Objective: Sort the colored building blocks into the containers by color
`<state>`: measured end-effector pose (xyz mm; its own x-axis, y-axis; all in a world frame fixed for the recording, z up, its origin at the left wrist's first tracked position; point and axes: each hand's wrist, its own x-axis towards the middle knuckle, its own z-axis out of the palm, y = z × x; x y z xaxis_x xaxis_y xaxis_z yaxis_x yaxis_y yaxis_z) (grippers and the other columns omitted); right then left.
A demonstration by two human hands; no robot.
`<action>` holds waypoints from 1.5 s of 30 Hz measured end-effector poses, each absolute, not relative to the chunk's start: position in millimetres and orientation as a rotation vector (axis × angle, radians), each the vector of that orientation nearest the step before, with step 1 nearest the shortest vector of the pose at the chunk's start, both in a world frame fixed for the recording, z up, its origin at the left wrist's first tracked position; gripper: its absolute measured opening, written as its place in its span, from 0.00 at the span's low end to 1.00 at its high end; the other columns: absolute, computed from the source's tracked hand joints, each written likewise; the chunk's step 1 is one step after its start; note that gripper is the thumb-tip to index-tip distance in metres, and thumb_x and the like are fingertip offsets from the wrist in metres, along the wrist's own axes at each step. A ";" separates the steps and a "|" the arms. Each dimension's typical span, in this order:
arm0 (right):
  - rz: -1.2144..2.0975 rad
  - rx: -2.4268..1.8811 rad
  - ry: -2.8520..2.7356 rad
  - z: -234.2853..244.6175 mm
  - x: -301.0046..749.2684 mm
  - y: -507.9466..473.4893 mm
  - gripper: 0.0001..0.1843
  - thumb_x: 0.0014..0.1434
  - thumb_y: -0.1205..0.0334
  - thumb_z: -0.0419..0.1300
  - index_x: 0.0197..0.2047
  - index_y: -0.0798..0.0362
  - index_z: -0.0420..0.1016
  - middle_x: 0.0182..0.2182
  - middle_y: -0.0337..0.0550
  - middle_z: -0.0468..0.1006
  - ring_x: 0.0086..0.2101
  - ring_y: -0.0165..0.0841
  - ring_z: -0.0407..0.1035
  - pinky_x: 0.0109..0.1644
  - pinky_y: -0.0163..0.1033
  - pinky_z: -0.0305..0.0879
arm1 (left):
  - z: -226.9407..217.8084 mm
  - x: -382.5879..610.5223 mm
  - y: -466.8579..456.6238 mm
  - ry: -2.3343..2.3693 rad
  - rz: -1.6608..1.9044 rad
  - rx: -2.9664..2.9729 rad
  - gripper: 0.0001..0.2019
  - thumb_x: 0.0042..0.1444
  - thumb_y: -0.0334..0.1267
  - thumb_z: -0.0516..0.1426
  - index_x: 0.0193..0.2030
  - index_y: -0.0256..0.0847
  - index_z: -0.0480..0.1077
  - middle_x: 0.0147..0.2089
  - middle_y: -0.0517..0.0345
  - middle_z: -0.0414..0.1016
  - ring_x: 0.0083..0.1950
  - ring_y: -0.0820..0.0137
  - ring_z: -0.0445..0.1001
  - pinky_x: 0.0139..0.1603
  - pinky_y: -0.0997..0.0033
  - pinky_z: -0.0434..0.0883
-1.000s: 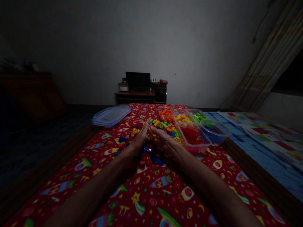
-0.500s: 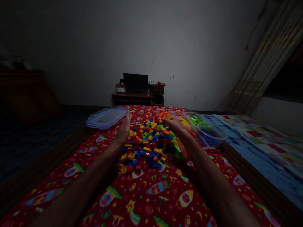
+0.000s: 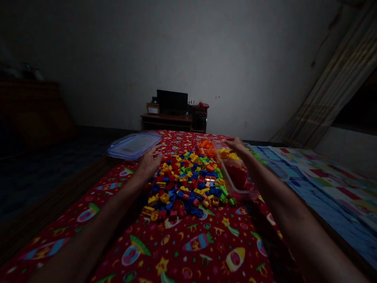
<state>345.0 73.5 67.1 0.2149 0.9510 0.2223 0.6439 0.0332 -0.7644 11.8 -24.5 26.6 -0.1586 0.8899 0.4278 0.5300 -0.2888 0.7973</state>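
Across the red cloth [image 3: 182,236] in the head view, the hands, pressed together over the loose bricks [image 3: 188,181] a second ago, have parted: the left hand [image 3: 149,163], fingers loosely spread, is at the pile's left edge near the lid [image 3: 134,146]. The right hand [image 3: 236,144] has moved over the clear box [image 3: 243,192], near its yellow bricks [image 3: 228,153], apparently shifting the work there; whether it grips anything, I cannot tell.
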 end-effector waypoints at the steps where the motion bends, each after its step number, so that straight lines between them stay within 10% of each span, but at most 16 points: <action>1: 0.439 -1.665 -1.538 69.0 340.8 71.6 0.13 0.54 0.63 0.58 0.41 0.60 0.76 0.29 0.44 0.75 0.25 0.26 0.66 0.29 0.31 0.66 | 27.0 9.7 -24.0 1.648 1.404 1.801 0.24 0.53 0.39 0.50 0.57 0.39 0.67 0.57 0.49 0.71 0.52 0.60 0.73 0.53 0.59 0.71; 14: 0.177 -1.272 -2.437 32.8 230.1 -39.6 0.13 0.55 0.72 0.53 0.38 0.57 0.78 0.33 0.47 0.79 0.32 0.32 0.70 0.34 0.33 0.60 | -5.9 -7.5 -13.5 1.676 0.854 2.236 0.22 0.53 0.40 0.50 0.52 0.35 0.73 0.53 0.47 0.75 0.54 0.59 0.72 0.56 0.63 0.67; 22: -0.075 -1.288 -2.615 -4.7 201.7 -36.6 0.15 0.61 0.59 0.55 0.49 0.55 0.72 0.43 0.52 0.76 0.45 0.37 0.68 0.44 0.36 0.60 | -6.2 1.9 -18.9 1.697 0.581 2.429 0.21 0.56 0.41 0.53 0.54 0.38 0.72 0.48 0.47 0.77 0.48 0.60 0.75 0.51 0.66 0.68; 31: 0.010 -1.186 -2.453 -8.4 210.2 -34.3 0.07 0.58 0.68 0.53 0.33 0.59 0.72 0.30 0.47 0.73 0.32 0.31 0.63 0.37 0.35 0.57 | -8.6 -1.4 -11.1 1.626 0.515 2.368 0.22 0.52 0.46 0.53 0.47 0.33 0.75 0.35 0.51 0.78 0.33 0.65 0.73 0.33 0.72 0.67; 40: 0.324 -1.193 -2.098 10.1 226.2 -26.2 0.16 0.53 0.68 0.52 0.45 0.57 0.71 0.28 0.39 0.72 0.30 0.30 0.64 0.36 0.34 0.58 | -5.7 5.4 -20.9 1.667 0.684 2.281 0.18 0.52 0.43 0.51 0.44 0.37 0.74 0.43 0.50 0.79 0.43 0.62 0.75 0.43 0.68 0.71; 45: 0.301 -1.182 -2.329 7.8 212.5 -34.6 0.15 0.61 0.64 0.47 0.35 0.58 0.75 0.26 0.42 0.73 0.28 0.29 0.66 0.34 0.33 0.57 | -1.1 10.1 -26.0 1.689 0.737 2.221 0.21 0.51 0.41 0.52 0.51 0.36 0.71 0.46 0.50 0.78 0.43 0.62 0.76 0.43 0.67 0.72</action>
<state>212.5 -34.6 7.8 -0.4934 0.8017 0.3375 0.6893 0.5970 -0.4104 10.1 -26.0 -1.1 0.1974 0.9508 0.2387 0.8216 -0.2933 0.4888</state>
